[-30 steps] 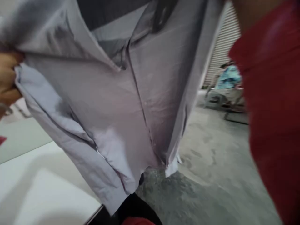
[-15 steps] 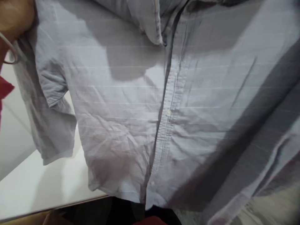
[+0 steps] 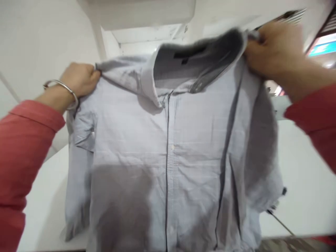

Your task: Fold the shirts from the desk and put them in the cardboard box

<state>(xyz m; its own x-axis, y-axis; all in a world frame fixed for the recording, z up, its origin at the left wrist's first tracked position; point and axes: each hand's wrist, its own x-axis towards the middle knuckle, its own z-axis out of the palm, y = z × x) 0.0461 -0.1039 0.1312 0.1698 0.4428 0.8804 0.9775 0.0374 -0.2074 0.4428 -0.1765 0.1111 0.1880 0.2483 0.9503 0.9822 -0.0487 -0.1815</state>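
Note:
A light grey button-up shirt [image 3: 131,136] hangs stretched between my two hands, its front facing me and its collar at the top. My left hand [image 3: 80,78], with a silver bangle on the wrist, is closed on the shirt's shoulder at the left. At the other shoulder, beside the collar, my right hand [image 3: 275,50] grips the cloth; it is somewhat blurred. Both sleeves dangle at the sides, and dark labels show inside the neck. The shirt's lower hem lies outside the view.
Behind the shirt is a white table [image 3: 309,168]. A thin dark cord or stick [image 3: 282,224] lies at its right front edge. A pale wall [image 3: 44,38] rises on the left, and a white recess [image 3: 147,35] shows behind the collar.
The shirt is now farther from the camera and lower in view, with its collar and both shoulders visible. Both my hands have come into full view, holding the shoulders.

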